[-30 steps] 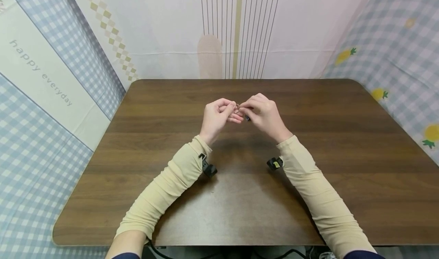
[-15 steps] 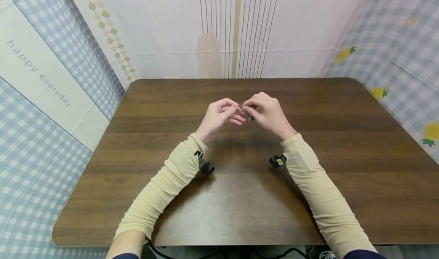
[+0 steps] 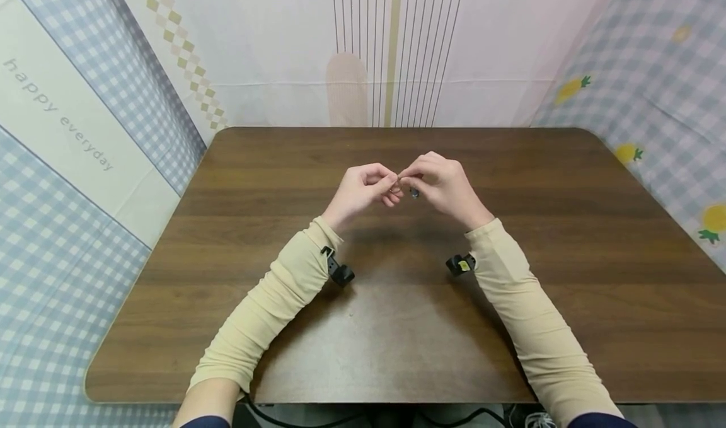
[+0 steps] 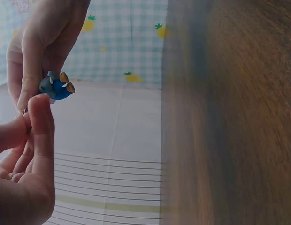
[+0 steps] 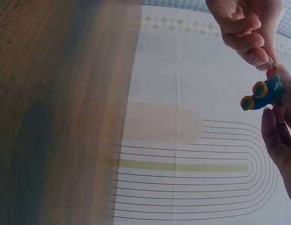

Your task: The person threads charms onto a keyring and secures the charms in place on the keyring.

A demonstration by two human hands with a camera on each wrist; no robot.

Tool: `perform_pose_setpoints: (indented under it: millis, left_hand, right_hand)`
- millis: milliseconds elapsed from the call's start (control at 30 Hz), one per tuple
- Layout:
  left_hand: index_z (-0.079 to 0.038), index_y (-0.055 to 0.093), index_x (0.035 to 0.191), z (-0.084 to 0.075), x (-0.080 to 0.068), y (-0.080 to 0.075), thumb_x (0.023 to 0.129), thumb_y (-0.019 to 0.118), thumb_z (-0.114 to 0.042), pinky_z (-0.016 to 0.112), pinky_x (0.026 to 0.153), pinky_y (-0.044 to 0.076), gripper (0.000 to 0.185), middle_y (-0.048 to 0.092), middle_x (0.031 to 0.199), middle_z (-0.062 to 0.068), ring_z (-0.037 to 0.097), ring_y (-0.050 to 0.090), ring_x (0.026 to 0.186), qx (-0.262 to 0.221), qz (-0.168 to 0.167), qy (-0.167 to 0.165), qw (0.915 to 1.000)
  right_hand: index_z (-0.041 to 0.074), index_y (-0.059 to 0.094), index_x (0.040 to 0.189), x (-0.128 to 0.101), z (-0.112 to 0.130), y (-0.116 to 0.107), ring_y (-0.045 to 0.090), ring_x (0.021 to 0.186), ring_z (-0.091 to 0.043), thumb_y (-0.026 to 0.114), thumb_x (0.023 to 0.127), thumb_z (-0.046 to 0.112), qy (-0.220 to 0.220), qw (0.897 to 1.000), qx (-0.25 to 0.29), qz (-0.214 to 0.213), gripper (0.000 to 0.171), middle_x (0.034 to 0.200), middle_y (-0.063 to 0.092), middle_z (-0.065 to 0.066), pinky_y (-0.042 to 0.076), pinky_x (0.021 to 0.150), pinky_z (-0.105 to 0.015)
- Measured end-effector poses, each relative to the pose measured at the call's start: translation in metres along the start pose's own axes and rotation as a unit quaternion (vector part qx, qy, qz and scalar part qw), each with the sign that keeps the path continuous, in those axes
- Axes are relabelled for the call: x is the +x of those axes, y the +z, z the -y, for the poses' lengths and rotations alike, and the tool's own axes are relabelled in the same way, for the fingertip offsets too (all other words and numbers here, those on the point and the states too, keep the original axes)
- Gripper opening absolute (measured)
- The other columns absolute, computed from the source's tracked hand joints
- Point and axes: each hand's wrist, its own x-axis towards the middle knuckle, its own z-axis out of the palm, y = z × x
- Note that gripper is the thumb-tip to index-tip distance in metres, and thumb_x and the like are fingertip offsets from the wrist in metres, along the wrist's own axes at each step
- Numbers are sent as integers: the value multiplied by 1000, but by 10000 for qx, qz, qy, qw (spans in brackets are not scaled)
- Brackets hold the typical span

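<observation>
Over the table, fingertip to fingertip, my left hand [image 3: 365, 191] and right hand [image 3: 439, 185] work on a small keychain figurine [image 4: 61, 88]. It has a grey head, a blue body and orange-soled feet, and dangles by the right fingers. Between thumb and forefinger, my left hand pinches a thin metal ring [image 5: 271, 63], mostly hidden by the fingertips. The right thumb and forefinger pinch the keychain's top end right beside the ring. In the right wrist view the figurine [image 5: 263, 93] hangs with its feet pointing away from the right hand.
A brown wood-grain table [image 3: 397, 327] lies below both hands. Behind it hangs a white patterned cloth [image 3: 272, 50], with blue checked cloth [image 3: 652, 87] at the sides. Each forearm wears a beige sleeve and a black wrist camera [image 3: 341, 273]. Black cables run below the front edge.
Both hands have shifted slightly right, and the left fingertips have closed in on the right ones. The ring, visible between the hands half a second ago, is now mostly covered.
</observation>
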Motion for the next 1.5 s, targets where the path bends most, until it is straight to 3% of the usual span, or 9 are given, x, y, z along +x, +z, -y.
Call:
perform_pose_setpoints:
  millis: [200, 333, 600, 833, 1100, 1333, 1500]
  left_hand:
    - [14, 62, 96, 1, 0, 1, 94, 60, -4, 29, 58, 59, 18, 70, 71, 8, 11, 67, 57, -33, -356, 91, 9993]
    - [12, 64, 94, 0, -1, 2, 94, 62, -7, 32, 57, 59, 18, 71, 69, 12, 11, 65, 53, 399, -409, 176, 9982]
    - [7, 67, 92, 1, 1, 3, 93, 63, -10, 53, 65, 57, 17, 70, 74, 23, 8, 63, 50, 1108, -591, 307, 9916]
    - [5, 67, 91, 4, 1, 2, 93, 64, -11, 48, 62, 58, 17, 71, 75, 22, 10, 64, 51, 1347, -693, 447, 9874]
    - [4, 67, 91, 3, 0, 4, 93, 65, -12, 51, 64, 57, 17, 71, 75, 21, 10, 64, 51, 1481, -739, 516, 9849]
    - [4, 67, 91, 3, 0, 4, 93, 64, -13, 42, 60, 59, 18, 71, 76, 23, 10, 64, 52, 1450, -682, 515, 9857]
    - [5, 68, 92, 5, 0, 3, 92, 66, -14, 48, 63, 58, 19, 71, 76, 23, 12, 65, 52, 1165, -636, 405, 9903]
  right_hand:
    - [1, 74, 86, 0, 0, -1, 59, 77, -15, 75, 78, -4, 287, 9992, 170, 211, 10, 80, 71, -11, 42, 69, -14]
    - [2, 75, 86, -1, 1, -1, 58, 75, -12, 75, 78, -3, 483, 9981, 313, 213, 9, 78, 71, -10, 43, 70, -12]
    - [0, 74, 90, -1, 1, 0, 62, 76, -14, 72, 83, -3, 740, 9961, 250, 411, 9, 83, 72, -11, 49, 73, -15]
    - [-1, 74, 90, 0, 4, 2, 66, 77, -19, 71, 85, 2, 1053, 9930, -51, 526, 6, 84, 73, -12, 57, 74, -34]
    - [1, 73, 88, 1, 7, 3, 64, 70, -14, 72, 86, 7, 1642, 9857, -72, 365, 7, 81, 74, -11, 46, 64, -10]
    - [2, 71, 87, 1, 7, 1, 61, 67, -12, 73, 85, 10, 1682, 9852, 34, 323, 8, 81, 73, -11, 46, 61, -11]
    - [1, 70, 86, 1, 8, 1, 63, 70, -12, 74, 84, 10, 1668, 9854, 159, 315, 10, 81, 73, -11, 47, 64, -8]
